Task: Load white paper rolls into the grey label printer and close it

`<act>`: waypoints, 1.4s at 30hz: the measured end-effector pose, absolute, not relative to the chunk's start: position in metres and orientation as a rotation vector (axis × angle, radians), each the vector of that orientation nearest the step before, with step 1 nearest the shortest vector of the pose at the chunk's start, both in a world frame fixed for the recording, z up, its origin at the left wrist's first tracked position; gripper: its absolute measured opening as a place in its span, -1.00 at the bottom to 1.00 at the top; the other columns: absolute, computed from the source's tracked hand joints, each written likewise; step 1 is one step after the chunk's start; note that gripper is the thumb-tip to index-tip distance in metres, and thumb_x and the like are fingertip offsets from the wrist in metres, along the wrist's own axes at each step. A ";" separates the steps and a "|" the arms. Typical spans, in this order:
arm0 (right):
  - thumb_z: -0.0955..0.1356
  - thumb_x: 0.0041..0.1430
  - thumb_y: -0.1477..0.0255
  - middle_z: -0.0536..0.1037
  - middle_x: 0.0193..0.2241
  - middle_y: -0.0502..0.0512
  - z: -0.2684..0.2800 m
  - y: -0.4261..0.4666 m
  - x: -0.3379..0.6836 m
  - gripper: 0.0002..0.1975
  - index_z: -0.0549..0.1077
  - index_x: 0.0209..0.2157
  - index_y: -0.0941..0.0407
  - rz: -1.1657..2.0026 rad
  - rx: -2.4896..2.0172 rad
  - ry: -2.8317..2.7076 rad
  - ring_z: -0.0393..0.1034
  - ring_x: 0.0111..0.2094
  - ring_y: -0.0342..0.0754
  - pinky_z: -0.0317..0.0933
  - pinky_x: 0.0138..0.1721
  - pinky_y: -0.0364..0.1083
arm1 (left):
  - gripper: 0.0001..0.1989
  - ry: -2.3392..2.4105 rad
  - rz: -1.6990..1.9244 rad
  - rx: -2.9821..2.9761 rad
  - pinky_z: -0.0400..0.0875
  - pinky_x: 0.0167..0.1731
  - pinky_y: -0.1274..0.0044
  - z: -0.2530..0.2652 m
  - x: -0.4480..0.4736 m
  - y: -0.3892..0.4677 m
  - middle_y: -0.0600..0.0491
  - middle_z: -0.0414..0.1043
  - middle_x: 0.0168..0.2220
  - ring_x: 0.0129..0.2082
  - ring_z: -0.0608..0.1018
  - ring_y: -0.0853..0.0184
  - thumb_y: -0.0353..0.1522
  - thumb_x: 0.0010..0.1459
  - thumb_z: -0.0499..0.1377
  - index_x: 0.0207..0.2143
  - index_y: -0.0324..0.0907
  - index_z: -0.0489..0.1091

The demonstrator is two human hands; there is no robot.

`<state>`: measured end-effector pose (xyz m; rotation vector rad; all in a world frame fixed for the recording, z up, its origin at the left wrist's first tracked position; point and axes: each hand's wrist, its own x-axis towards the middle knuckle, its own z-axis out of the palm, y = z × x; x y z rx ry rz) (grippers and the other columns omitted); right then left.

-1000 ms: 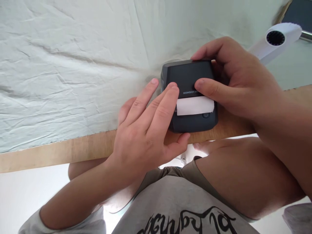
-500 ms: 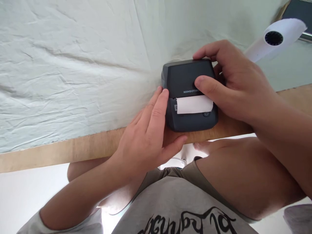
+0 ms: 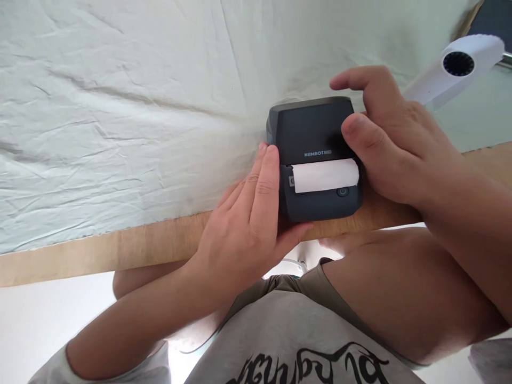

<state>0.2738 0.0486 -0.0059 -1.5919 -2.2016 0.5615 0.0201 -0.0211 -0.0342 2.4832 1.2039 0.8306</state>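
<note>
Head: paper (image 3: 326, 175) partway out of printer (image 3: 312, 128)

Tiny mark (image 3: 327, 152) beside brand name (image 3: 313, 154) on the printer (image 3: 308, 128) illegible, dark object (image 3: 494, 24) partly outside frame

The printer (image 3: 314, 128) looks like smooth, mostly matt plastic, its label (image 3: 326, 176) matt paper; wrinkled cloth (image 3: 120, 112) covers a surface (image 3: 152, 242) of smooth wood.

The printer (image 3: 312, 128) is black, its paper (image 3: 326, 176) white — the cloth (image 3: 120, 144) pale green, the shirt (image 3: 272, 325) black-lettered grey.
</note>
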 end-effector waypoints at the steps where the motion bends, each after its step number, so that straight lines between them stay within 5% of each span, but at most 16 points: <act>1: -0.09 0.34 -0.40 0.20 -0.51 -0.01 -0.006 0.048 0.274 -0.04 0.24 0.37 -0.04 0.562 -1.603 -2.204 0.12 -0.50 -0.36 -0.03 -0.34 -0.22 | 0.05 1.216 0.837 2.475 0.61 0.31 0.15 -0.034 0.022 -0.022 -0.34 0.31 0.50 0.48 0.44 -0.15 0.18 0.42 0.18 0.64 -0.13 -0.22; 5: -0.13 0.30 -0.44 0.20 -0.52 -0.03 -0.007 0.048 0.275 0.00 0.15 0.42 -0.08 0.594 -1.619 -2.218 0.15 -0.49 -0.34 0.09 -0.29 -0.19 | 0.01 1.314 0.866 2.446 0.62 0.31 0.16 -0.034 0.030 -0.026 -0.34 0.36 0.46 0.43 0.51 -0.12 0.16 0.44 0.17 0.63 -0.14 -0.19; 12: -0.07 0.31 -0.44 0.25 -0.46 -0.01 -0.013 0.051 0.280 0.01 0.09 0.47 -0.06 0.720 -1.516 -2.224 0.18 -0.46 -0.32 0.12 -0.27 -0.19 | 0.00 1.321 0.840 2.423 0.74 0.03 0.17 -0.036 0.025 -0.020 -0.25 0.63 0.17 0.05 0.76 -0.07 0.20 0.40 0.21 0.58 -0.17 -0.08; 25: -0.02 0.20 -0.52 0.42 -0.35 0.09 -0.018 0.048 0.279 0.14 0.14 0.49 -0.02 0.673 -1.572 -2.192 0.21 -0.38 -0.21 0.13 -0.27 -0.11 | 0.01 1.291 0.894 2.395 0.67 0.14 0.18 -0.051 0.028 -0.020 -0.38 0.52 0.28 0.17 0.70 -0.09 0.17 0.40 0.23 0.51 -0.31 -0.08; 31: 0.25 0.37 -0.19 0.53 -0.35 0.01 -0.007 0.041 0.279 -0.16 0.13 0.45 0.03 0.785 -1.620 -2.141 0.34 -0.40 -0.25 0.17 -0.34 -0.15 | -0.13 1.312 0.936 2.204 0.60 0.28 0.12 -0.048 0.025 -0.017 -0.28 0.38 0.45 0.40 0.53 -0.08 0.27 0.45 0.01 0.49 -0.14 0.04; 34: 0.34 0.36 -0.06 0.33 -0.58 -0.14 0.004 0.032 0.273 -0.25 0.21 0.40 0.06 0.760 -1.604 -2.069 0.14 -0.57 -0.34 0.02 -0.46 -0.20 | -0.23 1.298 0.911 2.162 0.62 0.26 0.17 -0.041 0.022 -0.013 -0.28 0.39 0.42 0.38 0.55 0.00 0.17 0.52 -0.01 0.45 -0.19 0.10; 38: 0.36 0.39 -0.03 0.23 -0.63 -0.19 0.016 0.026 0.259 -0.39 0.37 0.27 0.07 0.603 -1.529 -1.958 -0.02 -0.59 -0.47 -0.02 -0.41 -0.25 | -0.28 1.275 0.854 2.141 0.60 0.29 0.19 -0.032 0.021 -0.012 -0.27 0.36 0.43 0.40 0.51 0.01 0.08 0.51 0.07 0.45 -0.21 0.11; 42: 0.35 0.44 0.09 0.25 -0.61 -0.11 0.022 0.031 0.251 -0.57 0.54 0.07 0.14 0.394 -1.435 -1.896 0.23 -0.53 -0.49 0.06 -0.39 -0.27 | -0.33 1.264 0.779 2.123 0.54 0.35 0.19 -0.026 0.021 -0.014 -0.27 0.29 0.47 0.42 0.48 0.01 0.04 0.54 0.05 0.46 -0.16 0.08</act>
